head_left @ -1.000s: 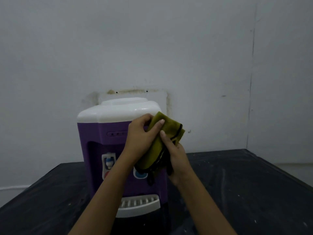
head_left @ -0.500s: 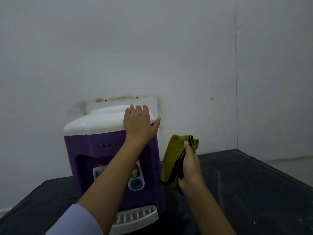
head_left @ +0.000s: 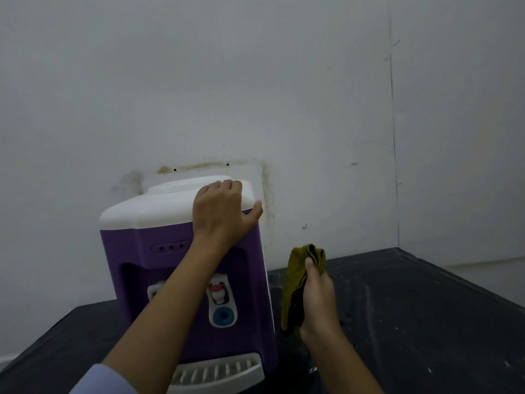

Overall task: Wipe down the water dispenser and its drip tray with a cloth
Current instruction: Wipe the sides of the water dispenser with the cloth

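A purple water dispenser [head_left: 159, 268] with a white top stands on a black table, its white slatted drip tray [head_left: 218, 371] at the bottom front. My left hand [head_left: 221, 211] rests on the top's right front corner, fingers curled over the white lid and thumb on the right side. My forearm hides part of the taps. My right hand [head_left: 318, 297] grips a folded olive-green cloth [head_left: 295, 280] just right of the dispenser's side wall, close to it; whether the cloth touches the wall I cannot tell.
The black table [head_left: 412, 322] stretches to the right, speckled with pale marks. A white wall with a brownish stain stands right behind the dispenser, and a wall corner lies at the far right.
My left hand left the cloth and moved onto the dispenser's top corner. My right hand carried the cloth down and to the right of the dispenser. The view shifted, so the dispenser sits further left.
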